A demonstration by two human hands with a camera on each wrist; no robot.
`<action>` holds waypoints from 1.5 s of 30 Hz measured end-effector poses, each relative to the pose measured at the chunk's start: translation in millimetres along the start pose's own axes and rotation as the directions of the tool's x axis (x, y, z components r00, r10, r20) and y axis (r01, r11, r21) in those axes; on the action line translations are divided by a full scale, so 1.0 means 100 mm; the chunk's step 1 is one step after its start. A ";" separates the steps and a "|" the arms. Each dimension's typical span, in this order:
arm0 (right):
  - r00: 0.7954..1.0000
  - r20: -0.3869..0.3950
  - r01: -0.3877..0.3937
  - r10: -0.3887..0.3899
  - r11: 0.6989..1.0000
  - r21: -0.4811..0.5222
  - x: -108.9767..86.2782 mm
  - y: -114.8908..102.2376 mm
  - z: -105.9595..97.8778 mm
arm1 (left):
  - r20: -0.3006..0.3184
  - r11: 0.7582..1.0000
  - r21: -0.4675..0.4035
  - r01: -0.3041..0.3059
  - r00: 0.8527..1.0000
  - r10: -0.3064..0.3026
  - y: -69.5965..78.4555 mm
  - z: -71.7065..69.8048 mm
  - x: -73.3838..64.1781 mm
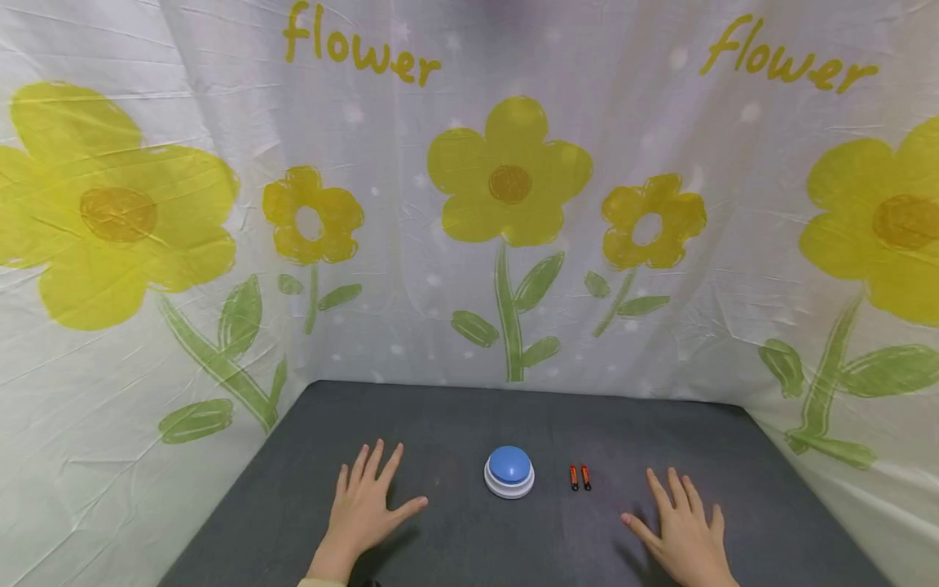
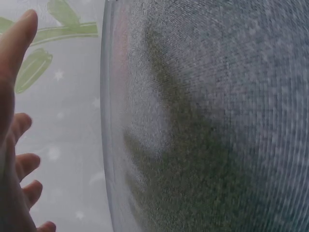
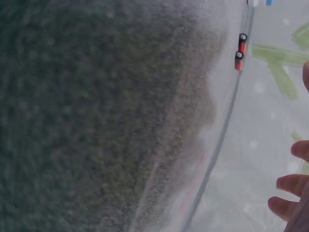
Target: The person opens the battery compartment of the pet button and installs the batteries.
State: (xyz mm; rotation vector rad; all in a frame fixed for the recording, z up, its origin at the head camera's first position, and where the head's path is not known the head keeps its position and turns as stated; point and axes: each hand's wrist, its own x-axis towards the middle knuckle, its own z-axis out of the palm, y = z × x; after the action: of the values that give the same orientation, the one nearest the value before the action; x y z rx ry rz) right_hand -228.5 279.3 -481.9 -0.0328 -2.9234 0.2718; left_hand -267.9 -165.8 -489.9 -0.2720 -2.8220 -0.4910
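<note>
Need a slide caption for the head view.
Left hand and right hand flank a blue push button and two batteries on a dark tabletop.

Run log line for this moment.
left hand: spread, empty | right hand: spread, empty | round blue button on white base: between hands | two red-black cylindrical batteries: right of button

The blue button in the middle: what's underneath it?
Under the blue button a white base shows, standing on the dark table. The base's middle and the patch of table beneath it are covered, so I can't tell what is there.
</note>
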 end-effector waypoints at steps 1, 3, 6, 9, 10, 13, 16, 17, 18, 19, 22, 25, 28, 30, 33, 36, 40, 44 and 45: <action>1.000 0.008 -0.001 0.001 1.000 -0.002 0.00 0.00 0.00 | 0.004 1.000 -0.001 -0.002 1.000 0.002 0.00 0.00 0.00; 1.000 0.023 -0.004 0.004 1.000 -0.004 -0.01 0.00 0.01 | 0.015 1.000 -0.004 -0.005 1.000 0.005 0.01 0.01 -0.01; 0.998 0.062 -0.011 0.011 1.000 -0.004 -0.02 0.01 0.02 | 0.042 1.000 0.000 -0.013 0.999 0.013 0.02 0.03 -0.02; 0.996 0.087 -0.016 0.016 1.000 0.002 -0.02 0.03 0.03 | 0.060 1.000 0.005 -0.012 0.998 0.012 0.02 0.04 -0.02; 0.996 0.092 -0.019 0.018 1.000 0.004 -0.02 0.03 0.04 | 0.062 1.000 0.006 -0.012 0.998 0.012 0.02 0.05 -0.02; 0.994 0.107 -0.026 0.026 1.000 0.003 -0.01 0.05 0.05 | 0.066 1.000 0.002 -0.013 0.998 0.013 0.01 0.06 0.00; 0.993 0.116 -0.033 0.032 0.999 0.004 0.00 0.06 0.05 | 0.064 1.000 0.003 -0.018 0.998 0.017 0.01 0.08 0.01; 0.992 0.119 -0.034 0.033 0.999 0.005 0.00 0.06 0.05 | 0.062 1.000 0.003 -0.019 0.998 0.019 0.01 0.09 0.02; 0.992 0.119 -0.034 0.033 0.999 0.006 0.00 0.06 0.04 | 0.060 1.000 0.004 -0.021 0.998 0.020 0.01 0.09 0.03; 0.992 0.118 -0.034 0.033 0.999 0.007 0.00 0.06 0.04 | 0.059 1.000 0.004 -0.022 0.998 0.022 0.01 0.10 0.03; 0.994 0.104 -0.028 0.027 1.000 0.011 0.01 0.05 0.03 | 0.058 1.000 -0.008 -0.024 0.998 0.025 0.02 0.11 0.04; 0.998 0.066 -0.011 0.008 0.999 0.034 0.02 0.01 0.01 | 0.067 0.999 -0.023 -0.023 0.997 0.025 0.05 0.10 0.04; 1.000 0.011 0.026 -0.027 0.997 0.073 0.03 -0.05 -0.01 | 0.086 0.999 -0.048 -0.017 0.996 0.021 0.09 0.09 0.06; 0.998 -0.025 0.056 -0.054 0.994 0.096 0.05 -0.11 -0.02 | 0.098 0.997 -0.071 -0.015 0.995 0.022 0.13 0.09 0.07; 0.992 -0.081 0.112 -0.102 0.984 0.136 0.08 -0.22 -0.01 | 0.094 0.993 -0.117 -0.018 0.995 0.029 0.17 0.11 0.10; 0.982 -0.125 0.162 -0.140 0.969 0.186 0.12 -0.33 0.01 | 0.071 0.985 -0.167 -0.030 0.997 0.042 0.23 0.16 0.13; 0.975 -0.150 0.203 -0.167 0.941 0.270 0.16 -0.49 0.06 | 0.080 0.965 -0.262 -0.013 0.996 0.035 0.30 0.26 0.15; 0.972 -0.150 0.225 -0.182 0.906 0.359 0.18 -0.67 0.14 | 0.126 0.928 -0.371 0.035 0.992 0.013 0.36 0.36 0.17; 0.970 -0.154 0.234 -0.188 0.895 0.380 0.18 -0.71 0.16 | 0.132 0.918 -0.395 0.039 0.991 0.015 0.38 0.38 0.18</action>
State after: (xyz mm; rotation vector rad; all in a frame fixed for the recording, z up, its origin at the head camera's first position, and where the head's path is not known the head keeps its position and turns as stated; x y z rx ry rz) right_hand -249.7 206.9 -480.7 0.3193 -2.6715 0.7892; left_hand -285.0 -115.1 -507.2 -0.3770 -2.8263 -1.0905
